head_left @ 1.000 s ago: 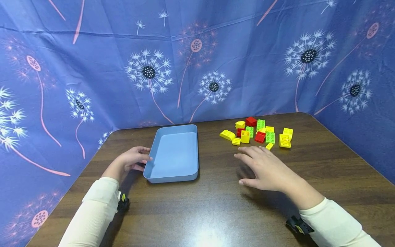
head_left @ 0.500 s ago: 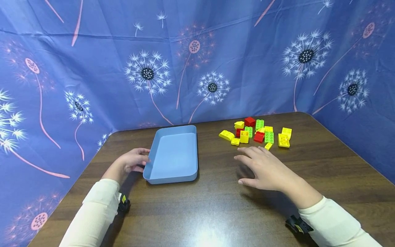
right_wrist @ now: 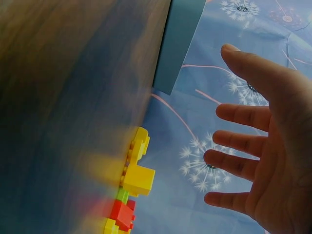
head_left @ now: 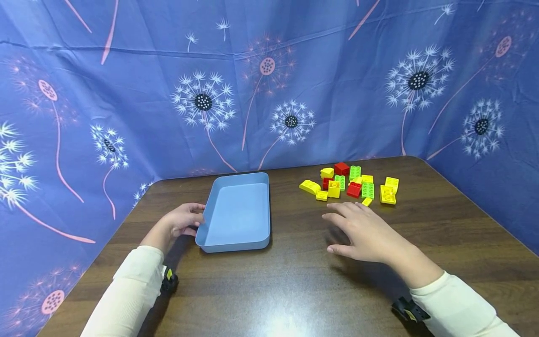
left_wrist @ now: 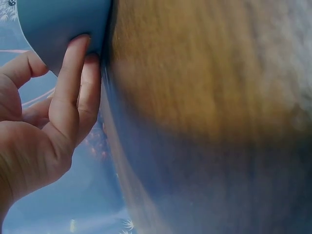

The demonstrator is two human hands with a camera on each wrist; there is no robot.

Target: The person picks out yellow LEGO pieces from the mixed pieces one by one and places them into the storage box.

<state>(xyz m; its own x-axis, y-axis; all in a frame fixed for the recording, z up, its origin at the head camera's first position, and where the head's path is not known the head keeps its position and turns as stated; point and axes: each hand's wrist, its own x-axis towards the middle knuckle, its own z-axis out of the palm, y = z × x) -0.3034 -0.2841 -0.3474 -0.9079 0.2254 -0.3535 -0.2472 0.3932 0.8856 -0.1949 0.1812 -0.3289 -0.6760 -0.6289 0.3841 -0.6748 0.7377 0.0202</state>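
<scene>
A light blue rectangular tray (head_left: 236, 211) lies on the brown table, with nothing in it. At its left side my left hand (head_left: 181, 221) holds it: fingers bend at the rim and press against the outer wall (left_wrist: 68, 19) in the left wrist view. Over the right part of the table is my right hand (head_left: 358, 234), fingers spread, holding nothing. Just beyond its fingertips lies a group of toy building bricks: a yellow brick (head_left: 334, 189), a red brick (head_left: 354, 189), a green brick (head_left: 367, 190) and several more. Yellow and red ones also show in the right wrist view.
Apart from the main group, two yellow bricks (head_left: 388, 194) lie to the right. A blue dandelion-print cloth (head_left: 252, 117) hangs behind and beside the table (head_left: 236, 290). Black straps (head_left: 409, 310) with cameras sit on both wrists.
The left fingers have drawn back slightly at the tray's rim. The right hand keeps its spread pose; tray and bricks stay in place while the head view shifts a little.
</scene>
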